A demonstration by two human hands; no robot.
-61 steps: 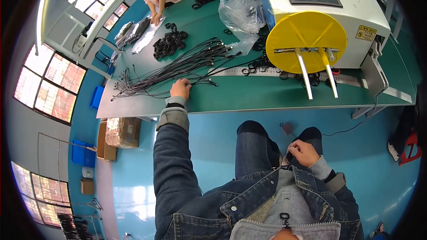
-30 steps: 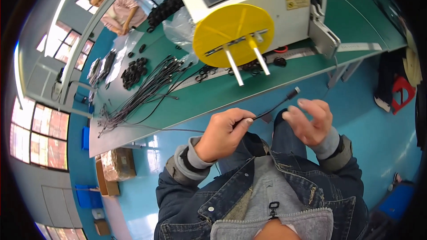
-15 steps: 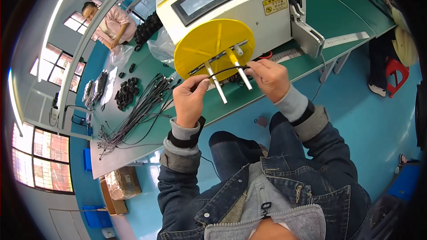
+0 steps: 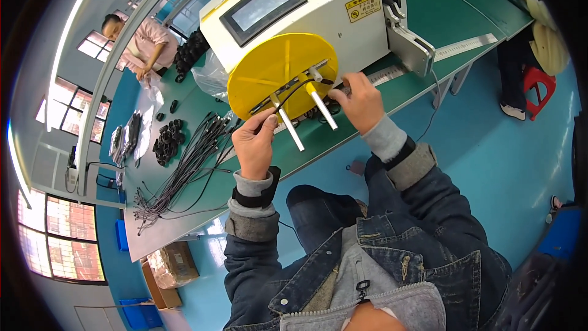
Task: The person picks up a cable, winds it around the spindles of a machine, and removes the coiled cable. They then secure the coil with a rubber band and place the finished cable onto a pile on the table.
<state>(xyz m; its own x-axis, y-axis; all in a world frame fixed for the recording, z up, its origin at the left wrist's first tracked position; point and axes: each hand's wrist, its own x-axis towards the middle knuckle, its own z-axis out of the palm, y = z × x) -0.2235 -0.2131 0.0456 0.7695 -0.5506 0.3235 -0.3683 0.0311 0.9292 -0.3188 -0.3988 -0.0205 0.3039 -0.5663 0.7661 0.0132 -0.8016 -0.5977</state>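
A black cable (image 4: pixel 296 87) arcs across the front of a yellow disc (image 4: pixel 257 76) on a white machine (image 4: pixel 334 0). Two metal pegs (image 4: pixel 321 110) stick out from the disc towards me, and the cable passes over them. My left hand (image 4: pixel 254 147) pinches the cable between thumb and fingers beside the left peg. To the right of the other peg, my right hand (image 4: pixel 362 104) has thumb and forefinger apart, close to the cable's right part. Whether the right fingertips still touch the cable is hard to see.
A bundle of dark cables (image 4: pixel 184 175) lies on the green table (image 4: pixel 257 171) at left, beside black coils (image 4: pixel 167 141). A metal ruler (image 4: pixel 465 47) runs along the right side. Across the table a person (image 4: pixel 147 49) handles a clear bag. A red stool (image 4: pixel 539 89) stands at right.
My right thumb and forefinger have spread from their pinch on the cable. The cable now bows upward over the pegs. The left hand keeps its pinch, and the whole view has shifted slightly.
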